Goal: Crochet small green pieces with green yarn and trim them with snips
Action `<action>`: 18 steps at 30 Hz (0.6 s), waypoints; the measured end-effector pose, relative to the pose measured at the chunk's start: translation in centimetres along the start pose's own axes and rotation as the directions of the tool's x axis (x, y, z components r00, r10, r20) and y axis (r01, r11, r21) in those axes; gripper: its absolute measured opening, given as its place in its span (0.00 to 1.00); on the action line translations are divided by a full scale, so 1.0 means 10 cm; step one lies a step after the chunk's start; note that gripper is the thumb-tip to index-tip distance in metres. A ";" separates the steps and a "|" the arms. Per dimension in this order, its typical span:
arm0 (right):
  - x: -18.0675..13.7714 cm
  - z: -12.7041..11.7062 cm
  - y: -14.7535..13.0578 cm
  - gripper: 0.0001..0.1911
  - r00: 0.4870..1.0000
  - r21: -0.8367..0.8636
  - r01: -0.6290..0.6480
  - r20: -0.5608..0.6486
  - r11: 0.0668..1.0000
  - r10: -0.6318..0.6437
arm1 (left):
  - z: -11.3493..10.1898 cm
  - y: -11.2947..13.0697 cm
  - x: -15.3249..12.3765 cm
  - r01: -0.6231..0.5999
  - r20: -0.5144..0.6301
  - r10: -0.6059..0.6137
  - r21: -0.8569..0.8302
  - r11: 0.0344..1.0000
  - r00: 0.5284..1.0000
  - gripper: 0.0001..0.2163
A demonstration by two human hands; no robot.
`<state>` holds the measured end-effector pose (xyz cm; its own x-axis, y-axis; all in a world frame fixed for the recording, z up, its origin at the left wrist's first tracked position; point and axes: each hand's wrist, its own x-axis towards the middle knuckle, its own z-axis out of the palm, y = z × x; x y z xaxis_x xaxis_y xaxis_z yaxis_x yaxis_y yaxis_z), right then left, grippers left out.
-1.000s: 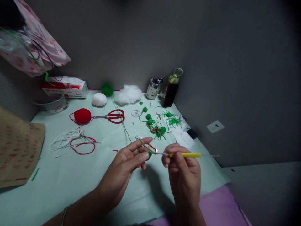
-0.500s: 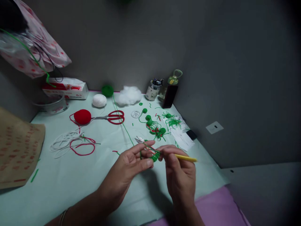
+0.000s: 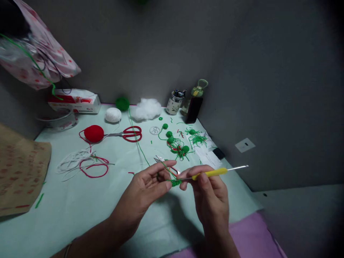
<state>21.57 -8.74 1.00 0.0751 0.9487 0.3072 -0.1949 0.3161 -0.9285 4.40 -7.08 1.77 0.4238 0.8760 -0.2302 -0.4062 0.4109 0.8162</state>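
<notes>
My left hand [image 3: 149, 190] pinches a small piece of green crochet work [image 3: 176, 182] between thumb and fingers, with green yarn [image 3: 166, 170] running over its raised index finger. In my right hand [image 3: 211, 190] is a crochet hook [image 3: 212, 173] with a yellow handle and a metal shaft at each end. Its left tip meets the green piece; the other end points up to the right. Behind my fingers lie small scissors [image 3: 160, 158], partly hidden. The yarn leads back to a green ball [image 3: 122, 104].
Red-handled scissors [image 3: 132, 134], a red yarn ball [image 3: 94, 133], a white yarn ball [image 3: 113, 115] and white stuffing [image 3: 147, 109] lie behind. Several green crocheted balls [image 3: 185, 149] with loose threads sit beyond my hands. A paper bag [image 3: 23, 172] stands at left, a bottle [image 3: 197, 91] at back right.
The crochet hook has turned, so its far metal end now shows at the right. My right hand has shifted slightly right, and the green piece looks flatter.
</notes>
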 end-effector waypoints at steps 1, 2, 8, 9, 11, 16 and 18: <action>-0.01 0.00 -0.01 0.11 1.000 -0.032 0.016 0.007 0.999 -0.016 | 0.00 0.00 0.00 -0.008 -0.004 0.008 0.012 1.000 1.000 0.17; -0.03 0.01 -0.01 0.11 0.999 -0.070 0.038 0.017 0.997 -0.037 | 0.00 0.00 0.01 -0.015 -0.013 0.015 0.028 0.999 1.000 0.18; -0.14 0.02 -0.04 0.13 0.958 -0.351 0.286 0.131 0.892 -0.256 | 0.02 0.00 0.03 -0.103 -0.102 0.127 0.219 0.970 0.987 0.19; -0.15 0.02 -0.04 0.14 0.943 -0.388 0.332 0.168 0.860 -0.288 | 0.02 0.00 0.03 -0.122 -0.110 0.153 0.249 0.961 0.982 0.19; -0.17 0.02 -0.04 0.13 0.904 -0.449 0.427 0.247 0.785 -0.350 | 0.03 -0.01 0.03 -0.158 -0.124 0.201 0.290 0.944 0.972 0.19; -0.17 0.04 -0.03 0.11 0.819 -0.547 0.574 0.359 0.610 -0.448 | 0.04 -0.02 0.01 -0.208 -0.172 0.269 0.304 0.929 0.948 0.21; -0.17 0.04 -0.03 0.11 0.831 -0.535 0.555 0.342 0.637 -0.438 | 0.04 -0.04 -0.01 -0.233 -0.171 0.300 0.330 0.915 0.938 0.21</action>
<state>21.11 -10.44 0.81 -0.1866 0.6538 0.7333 0.4411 0.7227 -0.5321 4.82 -7.40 1.64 0.1372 0.9886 -0.0614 -0.2031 0.0888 0.9751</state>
